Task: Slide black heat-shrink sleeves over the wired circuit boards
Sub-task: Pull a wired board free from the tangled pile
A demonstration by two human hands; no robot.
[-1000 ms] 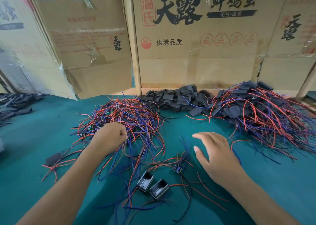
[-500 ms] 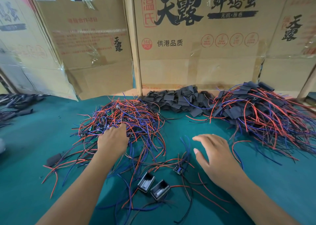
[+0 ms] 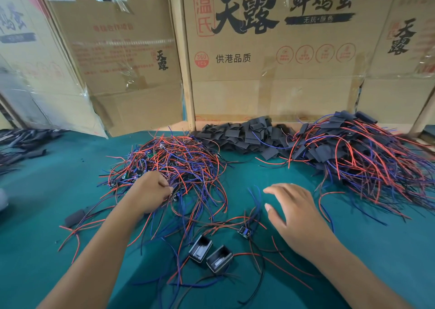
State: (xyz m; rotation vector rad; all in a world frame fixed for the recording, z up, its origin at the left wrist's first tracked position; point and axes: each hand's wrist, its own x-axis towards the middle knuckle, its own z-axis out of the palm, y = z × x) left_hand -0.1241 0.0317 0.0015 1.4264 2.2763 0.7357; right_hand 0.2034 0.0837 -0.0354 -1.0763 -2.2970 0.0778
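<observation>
A tangled heap of red and blue wired circuit boards (image 3: 174,160) lies left of centre on the green table. My left hand (image 3: 150,191) sits at its near edge, fingers curled into the wires and pinching some. My right hand (image 3: 292,210) hovers flat over the table with fingers spread, holding nothing. A pile of empty black heat-shrink sleeves (image 3: 244,137) lies at the back. To the right is a heap of sleeved boards (image 3: 357,153) with wires. One bare small board (image 3: 244,232) and two open black sleeves (image 3: 209,253) lie near me among loose wires.
Cardboard boxes (image 3: 270,57) wall off the back of the green table (image 3: 47,191). A lone sleeved piece (image 3: 74,217) lies at the left, and more dark sleeves (image 3: 21,144) are at the far left edge.
My left hand reached a little further into the wire heap and its fingers closed on wires. My right hand stayed nearly still.
</observation>
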